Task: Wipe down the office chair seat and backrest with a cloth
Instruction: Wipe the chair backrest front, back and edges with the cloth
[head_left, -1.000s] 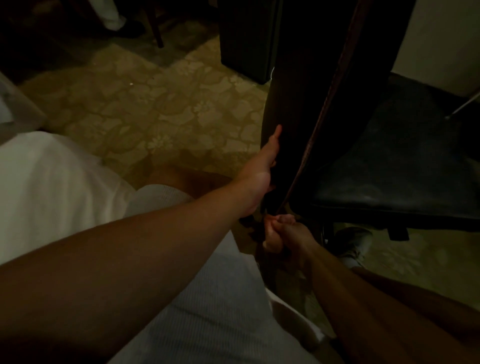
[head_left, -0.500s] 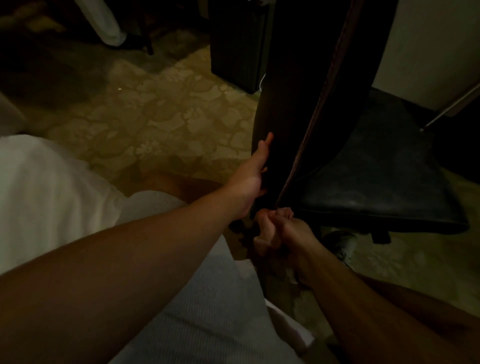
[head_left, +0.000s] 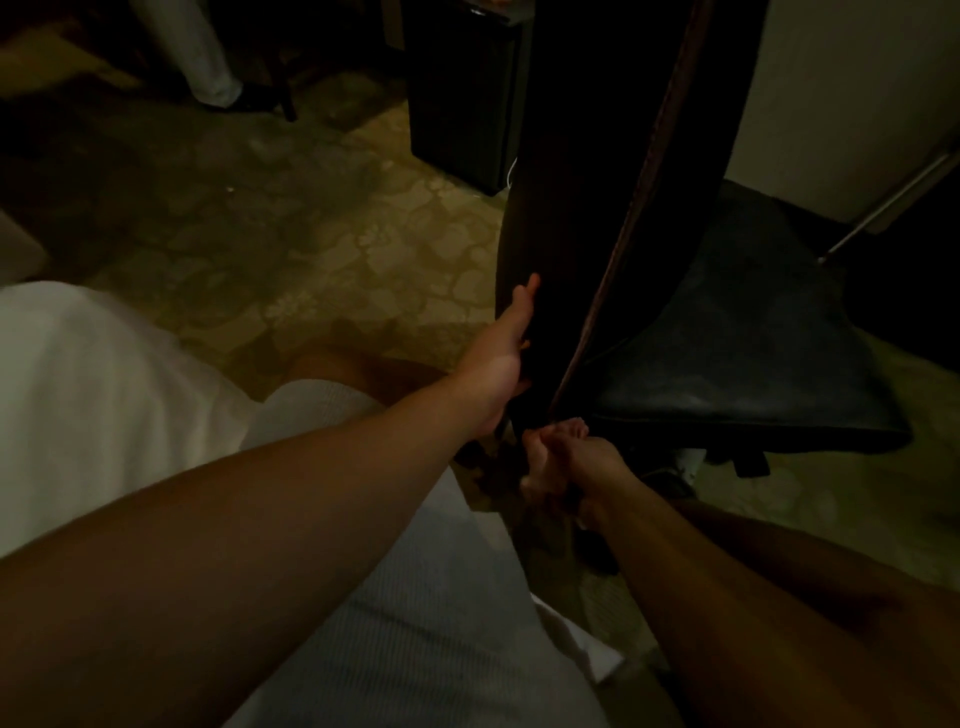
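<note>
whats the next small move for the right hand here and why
Probably slide the right hand upward along the backrest. It sits fisted at the bottom edge, where the backrest meets the seat, so what is left lies above. The left hand lies against the backrest's side. The cloth itself is not clearly visible.

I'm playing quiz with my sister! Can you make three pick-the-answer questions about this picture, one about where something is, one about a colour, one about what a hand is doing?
1. Where is the left hand?
A. flat on the floor
B. against the back of the backrest
C. on the seat cushion

2. What colour is the chair seat?
A. black
B. bright red
C. yellow

3. How is the right hand?
A. spread flat
B. pointing up
C. curled into a fist

Answers: 1 B, its fingers lie along the backrest's rear edge. 2 A, the cushion looks black. 3 C, its fingers are bunched below the backrest; what they hold is too dark to tell.
</note>
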